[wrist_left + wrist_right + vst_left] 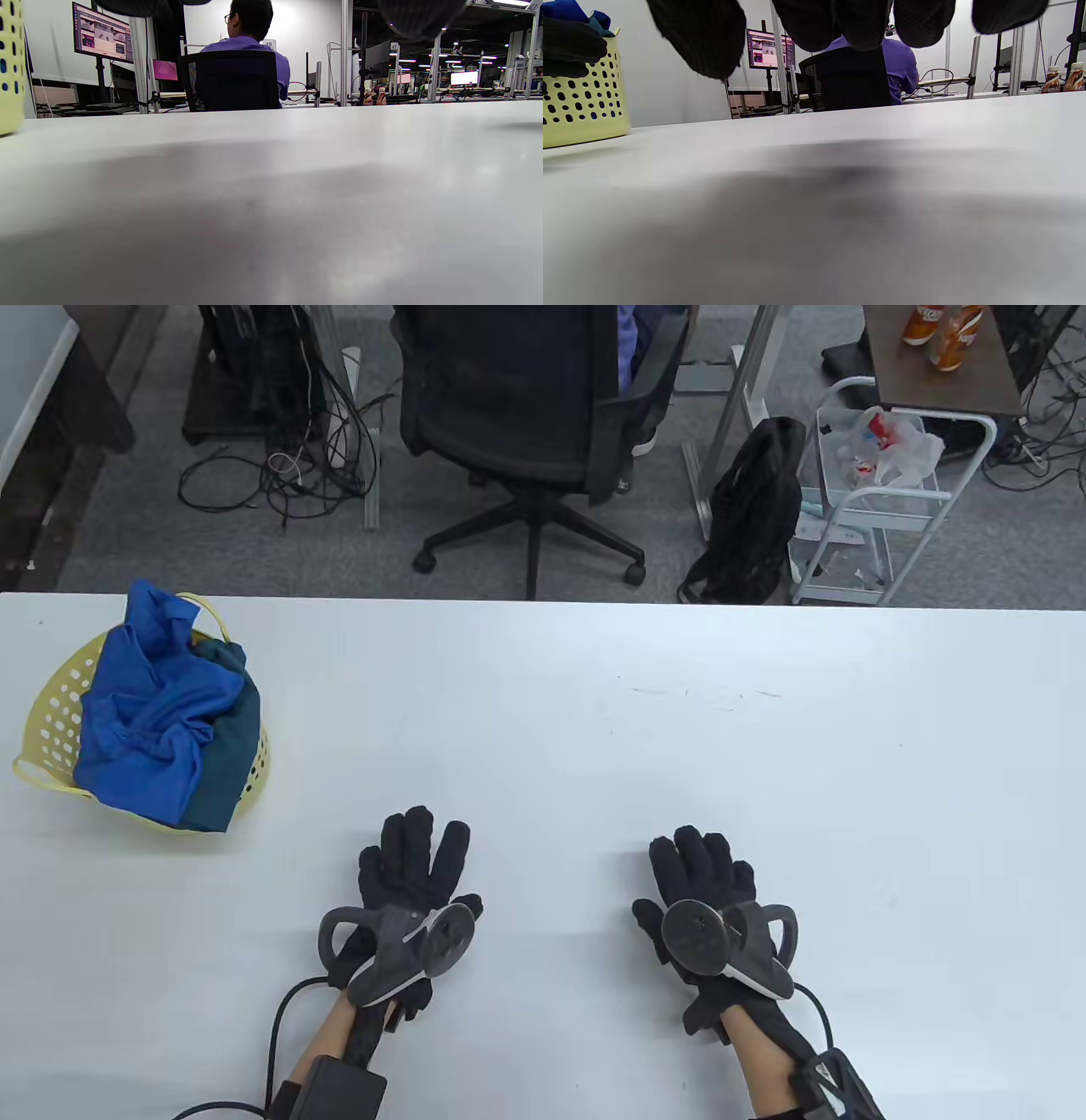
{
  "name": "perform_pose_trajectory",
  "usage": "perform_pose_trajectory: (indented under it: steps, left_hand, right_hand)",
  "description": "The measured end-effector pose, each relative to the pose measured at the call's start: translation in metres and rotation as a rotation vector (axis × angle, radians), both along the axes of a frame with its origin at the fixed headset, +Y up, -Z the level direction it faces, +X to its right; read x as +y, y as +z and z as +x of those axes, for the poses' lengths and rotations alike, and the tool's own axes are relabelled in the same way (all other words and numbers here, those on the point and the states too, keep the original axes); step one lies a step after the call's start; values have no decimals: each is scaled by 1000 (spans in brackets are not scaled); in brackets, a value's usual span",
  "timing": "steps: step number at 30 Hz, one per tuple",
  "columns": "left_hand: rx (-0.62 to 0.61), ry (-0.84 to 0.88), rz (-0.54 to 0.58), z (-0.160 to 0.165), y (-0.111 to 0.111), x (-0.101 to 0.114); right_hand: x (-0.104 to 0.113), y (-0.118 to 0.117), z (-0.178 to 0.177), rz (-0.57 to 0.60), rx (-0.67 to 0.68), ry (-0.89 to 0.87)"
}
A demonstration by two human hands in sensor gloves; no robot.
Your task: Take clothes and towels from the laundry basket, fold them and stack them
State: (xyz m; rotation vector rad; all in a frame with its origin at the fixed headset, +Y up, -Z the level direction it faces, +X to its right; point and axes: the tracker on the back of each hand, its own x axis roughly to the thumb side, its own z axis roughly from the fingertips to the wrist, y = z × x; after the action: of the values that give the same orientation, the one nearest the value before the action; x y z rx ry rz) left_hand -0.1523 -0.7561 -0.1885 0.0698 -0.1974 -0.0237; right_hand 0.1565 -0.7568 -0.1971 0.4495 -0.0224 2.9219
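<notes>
Table view: both hands lie palm-down on the white tabletop [594,729], near its front edge.
Left hand [411,882]: grip apart, fingers spread flat, holding nothing.
Right hand [704,891]: grip apart, fingers spread flat, holding nothing.
Laundry basket [59,704]: yellow, perforated, at the far left, well apart from the hands.
Clothes: crumpled blue garment [144,704] and teal cloth [229,746] heaped inside, spilling over the rim.

We hold our left hand [411,869] and right hand [704,878] palm-down, fingers spread and empty, side by side near the table's [594,729] near edge.
</notes>
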Motion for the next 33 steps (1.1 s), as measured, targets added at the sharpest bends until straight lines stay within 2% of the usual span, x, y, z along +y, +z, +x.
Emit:
perform_pose_trajectory:
  steps: [16, 25, 28, 31, 33]
  left_hand:
    - [15, -6, -41, -4, -1, -3]
    - [40, -49, -47, -9, -2, 3]
    - [211, -190, 55, -24, -9, 38]
    - [419, -93, 215, -63, -29, 94]
    - [526, -57, 249, -88, -44, 125]
  right_hand:
    - [-2, -3, 2, -30, -1, -16]
    - [-3, -3, 7, -44, -20, -26]
    - [-2, -3, 8, -45, -23, -35]
    - [-1, -4, 6, -46, -17, -51]
    - [-1, -4, 4, -47, -8, -50]
